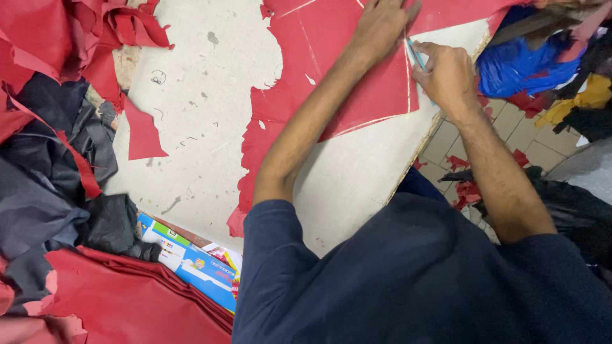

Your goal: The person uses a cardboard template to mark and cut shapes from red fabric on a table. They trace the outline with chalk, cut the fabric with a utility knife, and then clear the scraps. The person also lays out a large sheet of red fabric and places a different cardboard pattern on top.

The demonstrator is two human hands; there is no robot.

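Observation:
A large red leather sheet [299, 114] lies on a pale worn table [204, 95]. A red pattern piece [376, 95] rests on top of the sheet. My left hand [382, 22] presses flat on that piece near the top of the view. My right hand [446, 73] grips a thin light-blue pen-like tool [416, 56], its tip at the right edge of the pattern piece. Pale drawn lines run along that piece's edges. My dark blue sleeves fill the lower right.
Heaps of red and dark grey leather [44, 159] cover the left side. A loose red scrap [141, 134] lies on the table. A colourful printed box [191, 261] sits at the bottom. Blue and yellow material [516, 64] and red scraps lie on the tiled floor at right.

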